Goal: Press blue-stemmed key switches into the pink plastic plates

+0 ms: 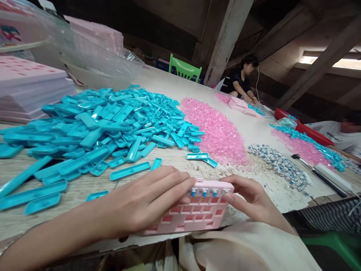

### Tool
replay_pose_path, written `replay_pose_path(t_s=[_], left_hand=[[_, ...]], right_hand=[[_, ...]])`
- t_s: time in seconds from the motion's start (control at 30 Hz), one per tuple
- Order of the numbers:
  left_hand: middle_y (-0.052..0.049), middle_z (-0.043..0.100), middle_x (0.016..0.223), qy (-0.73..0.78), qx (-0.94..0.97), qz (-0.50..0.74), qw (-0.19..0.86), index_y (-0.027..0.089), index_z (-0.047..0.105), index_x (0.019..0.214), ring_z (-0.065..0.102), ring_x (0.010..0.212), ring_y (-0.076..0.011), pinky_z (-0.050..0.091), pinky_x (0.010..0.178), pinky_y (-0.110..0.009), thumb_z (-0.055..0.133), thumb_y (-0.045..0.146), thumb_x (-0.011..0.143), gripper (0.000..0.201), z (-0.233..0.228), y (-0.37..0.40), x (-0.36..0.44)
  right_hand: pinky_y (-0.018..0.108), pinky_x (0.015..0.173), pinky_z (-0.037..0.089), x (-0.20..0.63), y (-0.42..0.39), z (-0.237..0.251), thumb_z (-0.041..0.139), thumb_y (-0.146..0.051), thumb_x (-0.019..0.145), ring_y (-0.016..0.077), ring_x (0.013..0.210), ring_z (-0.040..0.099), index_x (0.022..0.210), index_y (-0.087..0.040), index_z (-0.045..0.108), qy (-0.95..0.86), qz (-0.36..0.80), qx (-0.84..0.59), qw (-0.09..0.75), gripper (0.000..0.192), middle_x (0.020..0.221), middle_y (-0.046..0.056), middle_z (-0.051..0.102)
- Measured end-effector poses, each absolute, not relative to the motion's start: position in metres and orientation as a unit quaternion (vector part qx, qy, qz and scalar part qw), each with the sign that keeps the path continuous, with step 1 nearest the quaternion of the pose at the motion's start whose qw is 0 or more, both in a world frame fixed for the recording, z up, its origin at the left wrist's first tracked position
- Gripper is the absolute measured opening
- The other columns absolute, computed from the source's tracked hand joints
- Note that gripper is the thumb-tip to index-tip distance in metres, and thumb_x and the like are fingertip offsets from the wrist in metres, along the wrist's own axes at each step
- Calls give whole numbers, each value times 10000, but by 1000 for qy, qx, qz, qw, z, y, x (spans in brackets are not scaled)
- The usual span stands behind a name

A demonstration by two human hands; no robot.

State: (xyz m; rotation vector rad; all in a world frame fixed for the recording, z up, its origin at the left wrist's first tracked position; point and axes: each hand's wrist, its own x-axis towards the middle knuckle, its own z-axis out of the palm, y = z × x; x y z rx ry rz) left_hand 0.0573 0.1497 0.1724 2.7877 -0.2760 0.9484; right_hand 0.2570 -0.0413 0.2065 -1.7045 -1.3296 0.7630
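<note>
A pink plastic panel [194, 217] with rows of rectangular slots stands tilted on its edge at the table's front. Several small white-and-blue parts [204, 192] sit in a row of slots along its upper side. My left hand [152, 195] lies across the panel's left part, fingers closed over its top edge and hiding that area. At the upper right corner, my right hand [248, 195] grips the panel between thumb and fingers. Just beyond the panel lie loose blue plastic trays [197, 156], touched by neither hand.
A big heap of blue trays [118, 120] covers the left side. Behind are clear pink pieces [214, 131]; rightward, small white-and-blue parts [279, 165] and a black-handled tool [318, 175]. Pink panels [31, 86] are stacked at left. A person [241, 82] works across the table.
</note>
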Motion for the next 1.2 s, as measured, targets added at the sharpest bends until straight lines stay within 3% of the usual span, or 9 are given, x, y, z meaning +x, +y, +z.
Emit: replay_pose_path(t_s=[0.2, 0.4, 0.73, 1.03, 1.2], left_hand=[[-98, 700, 989, -126, 916, 376, 65, 127, 493, 1209, 635, 885, -206, 509, 807, -307, 395, 223, 1018, 235, 173, 152, 65], [-105, 694, 989, -127, 912, 388, 41, 92, 513, 1182, 623, 893, -208, 488, 819, -301, 443, 238, 1005, 240, 172, 152, 67], [-96, 671, 995, -126, 914, 384, 35, 88, 523, 1164, 605, 867, -201, 469, 797, -300, 468, 130, 985, 192, 173, 151, 67], [-110, 642, 1067, -128, 925, 358, 19, 76, 515, 1199, 569, 941, -223, 437, 850, -317, 336, 120, 1025, 253, 173, 155, 67], [-114, 627, 1068, -125, 921, 368, -10, 84, 525, 1202, 566, 972, -234, 446, 880, -323, 416, 106, 998, 232, 177, 158, 67]], right_hand=[[203, 690, 483, 255, -37, 211, 610, -372, 935, 140, 754, 627, 949, -192, 701, -549, 254, -689, 399, 202, 818, 21, 687], [197, 691, 470, 255, -37, 208, 613, -344, 934, 135, 748, 614, 941, -199, 692, -552, 252, -682, 408, 165, 806, 13, 676], [201, 756, 485, 258, -39, 207, 614, -468, 924, 149, 858, 616, 1014, -226, 679, -495, 384, -657, 419, 266, 927, 25, 652], [213, 706, 449, 256, -37, 210, 576, -417, 949, 152, 814, 586, 1014, -205, 658, -554, 298, -679, 379, 236, 884, 26, 635], [238, 788, 441, 257, -39, 220, 608, -353, 938, 164, 885, 617, 1082, -230, 640, -596, 183, -719, 307, 192, 983, 22, 686]])
